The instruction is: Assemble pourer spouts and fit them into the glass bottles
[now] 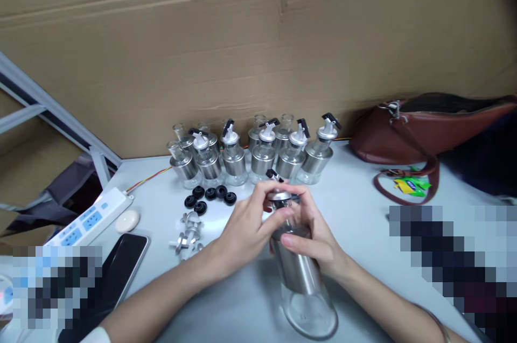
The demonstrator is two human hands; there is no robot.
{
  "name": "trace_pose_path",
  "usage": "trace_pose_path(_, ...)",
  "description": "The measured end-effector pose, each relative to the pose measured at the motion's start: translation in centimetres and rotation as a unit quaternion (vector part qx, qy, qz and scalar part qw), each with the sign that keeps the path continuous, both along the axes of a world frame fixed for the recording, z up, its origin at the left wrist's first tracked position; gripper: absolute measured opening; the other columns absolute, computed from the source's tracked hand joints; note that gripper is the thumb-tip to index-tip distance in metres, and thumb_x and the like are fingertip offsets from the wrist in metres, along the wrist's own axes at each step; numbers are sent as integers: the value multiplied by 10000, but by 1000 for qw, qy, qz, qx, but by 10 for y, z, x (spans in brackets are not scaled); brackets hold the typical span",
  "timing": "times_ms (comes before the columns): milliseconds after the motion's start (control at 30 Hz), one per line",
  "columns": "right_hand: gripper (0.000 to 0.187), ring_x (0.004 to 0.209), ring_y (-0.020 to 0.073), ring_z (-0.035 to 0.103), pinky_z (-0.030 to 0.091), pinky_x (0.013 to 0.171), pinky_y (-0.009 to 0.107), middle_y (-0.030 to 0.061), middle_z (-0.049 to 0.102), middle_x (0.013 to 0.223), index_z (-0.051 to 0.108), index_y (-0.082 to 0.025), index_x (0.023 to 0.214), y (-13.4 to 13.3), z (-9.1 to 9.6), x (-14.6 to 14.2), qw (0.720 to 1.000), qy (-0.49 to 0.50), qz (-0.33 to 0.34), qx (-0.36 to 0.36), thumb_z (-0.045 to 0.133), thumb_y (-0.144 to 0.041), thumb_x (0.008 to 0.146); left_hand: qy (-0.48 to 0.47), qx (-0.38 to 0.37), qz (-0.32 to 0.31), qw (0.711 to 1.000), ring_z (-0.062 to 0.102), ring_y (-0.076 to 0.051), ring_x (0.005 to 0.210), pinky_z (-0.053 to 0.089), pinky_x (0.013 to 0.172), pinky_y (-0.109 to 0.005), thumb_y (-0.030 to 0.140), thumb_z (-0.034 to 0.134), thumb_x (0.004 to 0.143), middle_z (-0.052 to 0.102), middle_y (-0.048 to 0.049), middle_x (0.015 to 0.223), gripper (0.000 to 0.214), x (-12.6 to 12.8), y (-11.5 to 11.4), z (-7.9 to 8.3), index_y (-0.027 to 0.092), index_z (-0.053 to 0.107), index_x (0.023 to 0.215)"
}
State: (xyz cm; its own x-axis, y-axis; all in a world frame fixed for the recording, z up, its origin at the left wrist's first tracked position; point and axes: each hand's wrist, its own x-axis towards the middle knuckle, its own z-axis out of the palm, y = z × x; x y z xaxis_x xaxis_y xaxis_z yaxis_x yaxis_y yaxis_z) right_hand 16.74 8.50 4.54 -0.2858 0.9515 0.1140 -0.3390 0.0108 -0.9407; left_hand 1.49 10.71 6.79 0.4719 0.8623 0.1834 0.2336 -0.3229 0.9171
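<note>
A glass oil bottle [299, 267] with a steel band around its middle leans away from me, its clear base nearest. On its mouth sits a silver pourer top [280, 196] with a black flap. The fingers of my left hand [248, 219] are closed around the pourer top and neck. My right hand [319, 235] is wrapped about the neck and shoulder, its thumb on the glass. Fingers hide part of the neck. Left of my hands lie several black stoppers [210, 194] and a small pile of silver-and-clear pourer parts [191, 229].
Similar bottles [235, 162] stand in rows at the back, the front ones mostly with pourers. A power strip [86, 219], white round case [127, 221] and phone [121, 262] lie left. At right are a brown bag [440, 127] and green-yellow packet [412, 187]. Cardboard [258, 63] walls the back.
</note>
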Motion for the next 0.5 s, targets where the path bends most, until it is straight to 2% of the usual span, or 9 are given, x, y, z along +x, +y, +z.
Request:
trace_pose_path(67, 604, 728, 219, 686, 564, 666, 397, 53, 670, 1052, 395, -314, 1167, 3, 7, 6, 997, -26, -52, 46, 780, -447, 721, 19, 36, 0, 999, 396, -294, 1402, 385, 1115, -558, 344, 428, 1003, 318, -159, 1536, 414, 2, -11, 3, 284, 230, 1362)
trace_pose_path(133, 592, 719, 217, 695, 567, 657, 394, 61, 653, 1094, 394, -315, 1185, 8, 15, 16, 983, -38, -150, 102, 776, -386, 738, 41, 68, -16, 997, 180, -300, 1501, 278, 1170, -592, 311, 413, 1002, 39, -205, 1622, 517, 4, -24, 5, 274, 90, 1404)
trace_pose_path(167, 566, 718, 212, 697, 569, 681, 399, 58, 643, 1082, 415, -300, 1165, 12, 20, 23, 964, -52, -221, 139, 781, -338, 735, 59, 92, -35, 993, 127, -304, 1512, 267, 1175, -590, 303, 438, 991, -15, -220, 1624, 545, 6, -31, 3, 259, 88, 1407)
trace_pose_path(233, 525, 690, 192, 684, 562, 737, 406, 31, 626, 1008, 439, -280, 1097, 23, 27, 38, 894, -88, -378, 225, 789, -241, 707, 112, 141, -110, 978, 134, -331, 1507, 307, 1159, -579, 319, 493, 965, 70, -244, 1616, 531, 11, -46, -5, 217, 200, 1396)
trace_pose_path(300, 580, 660, 180, 654, 552, 736, 410, -2, 607, 937, 416, -285, 1080, 34, 31, 53, 822, -111, -473, 298, 806, -209, 658, 178, 194, -208, 942, 205, -397, 1477, 375, 1109, -588, 446, 546, 926, 230, -254, 1582, 547, 18, -60, -25, 173, 354, 1360)
trace_pose_path(333, 581, 663, 174, 640, 549, 748, 415, -10, 583, 931, 406, -291, 1074, 40, 31, 60, 802, -122, -493, 315, 804, -212, 657, 197, 234, -226, 925, 234, -402, 1468, 404, 1091, -565, 513, 531, 919, 283, -249, 1567, 577, 22, -67, -37, 149, 396, 1347)
trace_pose_path(367, 573, 698, 177, 636, 545, 775, 421, 5, 568, 966, 404, -294, 1079, 46, 29, 67, 790, -134, -506, 320, 799, -219, 670, 210, 285, -243, 903, 266, -382, 1462, 424, 1083, -518, 542, 496, 931, 335, -232, 1551, 573, 26, -72, -51, 133, 437, 1328)
trace_pose_path(433, 529, 883, 222, 633, 523, 863, 440, 64, 543, 1092, 405, -287, 1113, 57, 23, 78, 787, -185, -508, 298, 766, -246, 728, 236, 393, -240, 856, 351, -325, 1436, 449, 1052, -445, 410, 442, 985, 426, -182, 1513, 395, 33, -81, -79, 153, 512, 1277)
trace_pose_path(500, 636, 870, 243, 623, 491, 909, 487, 84, 539, 1081, 389, -256, 1162, 68, 13, 86, 781, -219, -512, 282, 799, -248, 675, 219, 499, -212, 811, 464, -282, 1366, 480, 992, -415, 348, 370, 1010, 540, -134, 1430, 334, 38, -87, -101, 177, 588, 1197)
